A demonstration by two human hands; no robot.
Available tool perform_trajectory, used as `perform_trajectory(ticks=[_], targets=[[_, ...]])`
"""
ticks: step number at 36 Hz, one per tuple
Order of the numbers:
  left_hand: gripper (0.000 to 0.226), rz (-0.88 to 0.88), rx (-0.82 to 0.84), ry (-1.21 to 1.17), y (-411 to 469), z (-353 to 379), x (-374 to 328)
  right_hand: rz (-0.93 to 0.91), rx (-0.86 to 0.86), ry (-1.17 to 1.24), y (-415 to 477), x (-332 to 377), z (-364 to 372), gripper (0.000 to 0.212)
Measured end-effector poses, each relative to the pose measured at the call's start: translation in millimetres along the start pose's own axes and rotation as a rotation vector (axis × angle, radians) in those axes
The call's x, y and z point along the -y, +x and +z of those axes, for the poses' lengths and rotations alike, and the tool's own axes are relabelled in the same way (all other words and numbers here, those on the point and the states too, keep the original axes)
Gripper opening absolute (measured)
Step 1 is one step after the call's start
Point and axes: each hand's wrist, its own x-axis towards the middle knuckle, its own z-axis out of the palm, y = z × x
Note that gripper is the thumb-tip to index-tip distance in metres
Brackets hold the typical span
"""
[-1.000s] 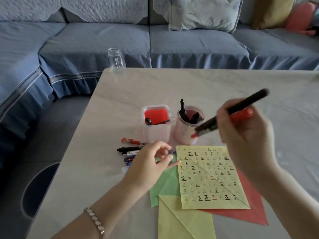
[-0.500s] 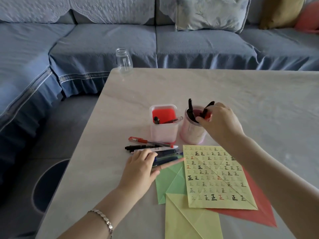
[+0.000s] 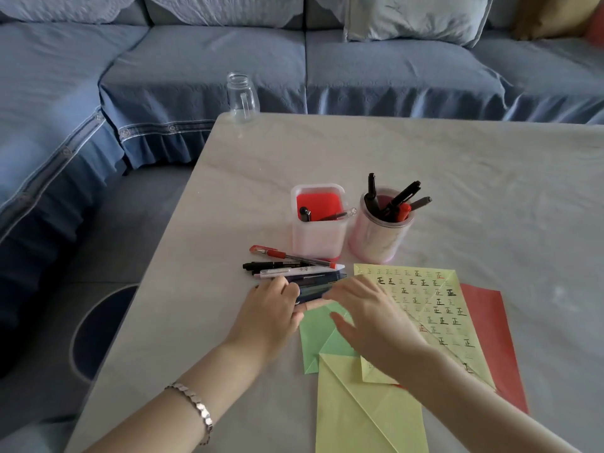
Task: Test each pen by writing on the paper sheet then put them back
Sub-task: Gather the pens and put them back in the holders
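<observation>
Black marker (image 3: pixel 403 194) is now being left in the round pink cup (image 3: pixel 380 235); right hand (image 3: pixel 369 317), emptied and open, is being brought to the loose pens (image 3: pixel 294 273) at 9 o'clock of the yellow sheet (image 3: pixel 434 308), where left hand (image 3: pixel 271 308) is resting on them, grasp unclear.

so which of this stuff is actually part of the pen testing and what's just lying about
In the job: loose pens, written sheet, square holder, round holder, left hand, right hand.
Lying about: glass jar, green paper, red paper, sofa.
</observation>
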Motion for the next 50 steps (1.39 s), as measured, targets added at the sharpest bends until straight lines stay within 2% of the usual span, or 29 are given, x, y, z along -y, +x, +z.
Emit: perform_trajectory(ticks=[3, 5, 9, 11, 12, 15, 17, 19, 21, 23, 25, 29, 31, 33, 35, 39, 41, 43, 47, 50], targets=[[0.007, 0.072, 0.046, 0.011, -4.8, 0.1, 3.3, -0.047, 0.15, -0.057, 9.9, 2.0, 12.3, 0.031], [0.017, 0.077, 0.079, -0.042, -9.5, -0.2, 6.9, -0.061, 0.204, -0.058, 13.6, 3.0, 17.6, 0.032], [0.015, -0.025, 0.168, -0.139, -13.9, -8.8, 5.6, -0.101, 0.15, -0.139, 14.0, 1.9, 24.8, 0.035], [0.018, -0.082, 0.219, -0.237, -13.9, -15.7, 2.6, -0.148, 0.095, -0.145, 14.1, 2.2, 25.7, 0.02], [0.017, -0.091, 0.202, -0.29, -13.0, -19.3, 0.5, -0.15, 0.095, -0.13, 13.9, 1.0, 25.5, 0.009], [0.012, -0.159, 0.091, -0.488, -7.6, -36.1, -4.7, -0.102, 0.104, -0.071, 14.6, 3.3, 16.1, 0.023], [0.022, -0.223, 0.006, -0.651, -2.3, -46.9, -6.3, -0.014, 0.1, 0.055, 12.7, 5.5, 3.3, 0.019], [0.035, -0.31, -0.117, -0.82, 3.3, -56.7, -10.1, 0.111, 0.115, 0.305, 8.2, 7.0, -7.9, 0.01], [0.043, -0.424, -0.186, -1.068, 9.0, -65.0, -17.6, 0.243, 0.098, 0.51, 1.9, 7.5, -14.2, 0.01], [0.047, -0.505, -0.158, -1.36, 14.5, -71.5, -26.6, 0.322, 0.11, 0.705, -0.9, 9.9, -18.2, 0.013], [0.042, -0.498, -0.077, -1.502, 17.6, -76.0, -34.6, 0.347, 0.144, 0.877, -3.4, 13.6, -21.4, 0.016], [0.028, -0.376, 0.013, -1.516, 22.0, -81.7, -48.4, 0.328, 0.18, 0.966, -6.1, 22.0, -29.3, 0.021], [0.028, -0.374, -0.011, -1.517, 25.0, -86.1, -52.9, 0.309, 0.166, 0.961, -5.2, 24.0, -32.4, 0.024], [0.016, -0.361, -0.062, -1.491, 28.9, -92.1, -55.2, 0.298, 0.128, 0.945, -1.6, 24.9, -34.7, 0.023], [0.005, -0.315, -0.193, -1.408, 34.7, -100.1, -54.6, 0.292, 0.049, 0.848, 3.7, 24.3, -35.8, 0.019], [0.002, -0.109, -0.547, -1.239, 52.0, -120.8, -43.3, 0.312, -0.06, 0.702, 13.5, 15.4, -36.9, 0.02], [0.012, 0.008, -0.67, -1.154, 63.1, -128.5, -34.7, 0.319, -0.061, 0.64, 17.9, 9.5, -35.4, 0.023], [0.016, 0.062, -0.723, -1.058, 73.9, -128.1, -26.8, 0.304, -0.045, 0.544, 22.4, 5.3, -32.3, 0.023], [0.015, -0.099, -0.562, -1.043, 88.2, -106.0, -19.9, 0.215, -0.033, 0.28, 31.7, -0.2, -22.0, 0.021], [0.011, -0.155, -0.385, -0.82, 93.9, -80.8, -14.1, 0.135, 0.048, 0.103, 39.6, -2.7, -9.9, 0.03]])
